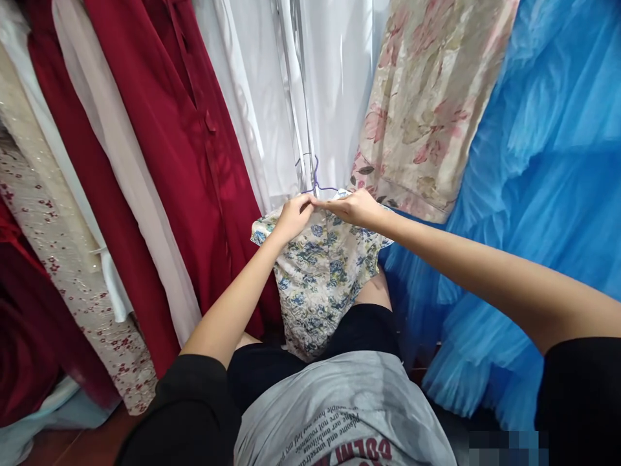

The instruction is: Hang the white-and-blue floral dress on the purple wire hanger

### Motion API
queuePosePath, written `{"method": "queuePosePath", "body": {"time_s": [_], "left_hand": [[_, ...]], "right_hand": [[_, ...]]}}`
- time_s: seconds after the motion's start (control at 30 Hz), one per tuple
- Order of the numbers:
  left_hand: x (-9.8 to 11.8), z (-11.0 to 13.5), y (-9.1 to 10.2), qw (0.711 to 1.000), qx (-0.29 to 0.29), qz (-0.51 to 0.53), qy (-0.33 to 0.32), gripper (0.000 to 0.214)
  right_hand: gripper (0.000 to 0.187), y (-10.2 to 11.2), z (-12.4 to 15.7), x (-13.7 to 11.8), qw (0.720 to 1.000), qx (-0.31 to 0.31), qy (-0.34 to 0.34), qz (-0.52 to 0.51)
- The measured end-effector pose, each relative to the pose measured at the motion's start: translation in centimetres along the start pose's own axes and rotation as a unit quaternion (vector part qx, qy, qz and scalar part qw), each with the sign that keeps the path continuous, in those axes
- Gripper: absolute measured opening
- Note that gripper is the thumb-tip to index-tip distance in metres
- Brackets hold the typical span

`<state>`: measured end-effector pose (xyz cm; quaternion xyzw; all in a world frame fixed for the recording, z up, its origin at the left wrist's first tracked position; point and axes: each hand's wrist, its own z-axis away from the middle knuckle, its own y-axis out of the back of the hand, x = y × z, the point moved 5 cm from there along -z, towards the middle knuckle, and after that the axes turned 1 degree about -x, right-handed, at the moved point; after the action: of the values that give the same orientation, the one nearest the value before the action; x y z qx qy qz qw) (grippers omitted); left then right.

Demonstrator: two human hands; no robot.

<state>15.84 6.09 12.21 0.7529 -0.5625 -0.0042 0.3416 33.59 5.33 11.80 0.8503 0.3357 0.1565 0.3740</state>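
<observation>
A small floral dress (315, 278), cream with blue and yellow flowers, hangs in front of me on a thin purple wire hanger (316, 176). Its lower part drapes between my thighs. My left hand (294, 217) pinches with thumb and forefinger at the dress's neckline, just below the hanger. Meeting it there, my right hand (358, 208) has its fingers pointing left, closed together at the neckline. The fingertips of both hands touch or nearly touch, and the exact bit of cloth between them is hidden.
Dark red gowns (160, 129) and a beaded cream dress (63, 259) hang to the left. Behind the hanger is white fabric (339, 84). On the right hang a pink-flowered beige garment (427, 110) and a large blue tulle gown (543, 194). Reddish floor (92, 440) shows lower left.
</observation>
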Motion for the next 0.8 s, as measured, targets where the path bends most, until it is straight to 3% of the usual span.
{"method": "queuePosePath", "body": {"time_s": [0.2, 0.47, 0.63, 0.8], "left_hand": [[-1.5, -0.5, -0.6, 0.996, 0.033, 0.072, 0.039, 0.023], [-1.3, -0.1, -0.9, 0.990, 0.043, 0.118, 0.060, 0.026], [-0.5, 0.1, -0.9, 0.994, 0.057, 0.083, 0.049, 0.020], [0.2, -0.4, -0.5, 0.995, 0.084, 0.048, 0.026, 0.017]], "right_hand": [[0.037, -0.6, 1.1, -0.3, 0.999, 0.028, 0.020, 0.032], [0.037, -0.2, 0.5, -0.9, 0.992, 0.095, -0.075, 0.020], [0.038, 0.4, -0.9, -2.1, 0.978, 0.101, -0.146, -0.110], [0.037, -0.3, -1.1, -2.3, 0.931, 0.063, -0.210, -0.292]]}}
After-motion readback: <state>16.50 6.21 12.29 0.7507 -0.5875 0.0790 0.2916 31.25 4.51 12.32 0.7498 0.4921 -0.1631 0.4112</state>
